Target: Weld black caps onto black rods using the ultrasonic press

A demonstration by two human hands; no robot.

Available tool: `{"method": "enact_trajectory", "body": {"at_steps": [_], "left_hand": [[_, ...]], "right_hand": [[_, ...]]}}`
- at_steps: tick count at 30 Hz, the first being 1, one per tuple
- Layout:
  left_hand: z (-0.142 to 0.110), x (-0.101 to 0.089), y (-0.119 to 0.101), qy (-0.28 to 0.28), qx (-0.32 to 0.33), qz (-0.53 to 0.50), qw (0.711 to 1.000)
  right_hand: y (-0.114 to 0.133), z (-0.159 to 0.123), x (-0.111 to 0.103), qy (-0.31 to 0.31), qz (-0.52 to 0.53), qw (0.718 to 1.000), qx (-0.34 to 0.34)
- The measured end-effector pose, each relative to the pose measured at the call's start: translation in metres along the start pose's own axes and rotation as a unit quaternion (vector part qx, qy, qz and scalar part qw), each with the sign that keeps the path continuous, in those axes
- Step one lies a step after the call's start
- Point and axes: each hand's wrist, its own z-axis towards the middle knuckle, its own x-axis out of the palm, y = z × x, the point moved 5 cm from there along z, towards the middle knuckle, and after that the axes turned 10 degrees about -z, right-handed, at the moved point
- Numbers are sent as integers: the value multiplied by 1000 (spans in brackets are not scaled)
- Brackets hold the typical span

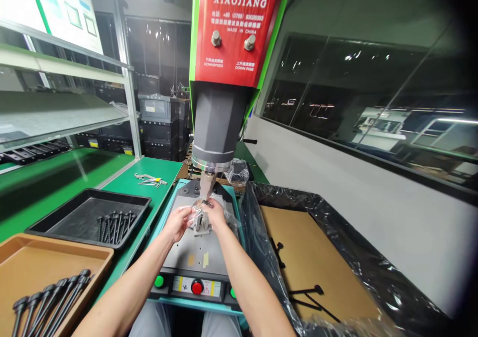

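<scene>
My left hand [179, 222] pinches a piece of crinkled clear plastic film [196, 212] just under the horn [207, 183] of the red XIAOJIANG press [235, 38]. On the other side of the film, my right hand [215, 213] has its fingers closed on it. A small dark spot shows at the right fingertips, too small to name. Both hands are over the metal fixture [202, 226] on the grey base plate [179, 255], partly hiding it. More plastic lies around the fixture.
At left, a black tray [67, 210] and an orange tray [48, 252] hold black bolt-like parts. Pliers [149, 179] lie on the green bench. A plastic-lined box [313, 257] at right contains several black parts on cardboard. Green and red buttons [196, 286] line the base's front.
</scene>
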Motion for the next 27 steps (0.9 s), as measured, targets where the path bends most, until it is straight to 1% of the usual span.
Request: {"method": "enact_trajectory", "body": {"at_steps": [3, 7, 11, 15, 18, 22, 24, 27], "left_hand": [[1, -2, -1, -2, 0, 2, 1000], [3, -4, 0, -3, -4, 6, 1000], [5, -7, 4, -10, -4, 16, 1000], [8, -8, 8, -15, -1, 32, 999], [11, -12, 12, -20, 4, 48, 999], [17, -21, 18, -34, 9, 65, 997], [19, -24, 20, -40, 10, 66, 997], [21, -24, 22, -42, 12, 62, 997]], "right_hand": [[-3, 4, 0, 36, 13, 999, 27], [-1, 5, -4, 68, 28, 997, 25], [-5, 4, -3, 63, 41, 997, 23], [-17, 0, -2, 54, 55, 996, 49], [-30, -7, -7, 70, 57, 992, 89], [-48, -21, -18, 97, 28, 986, 134], [-55, -31, -22, 115, 8, 983, 140], [-61, -45, -27, 141, -23, 980, 136]]}}
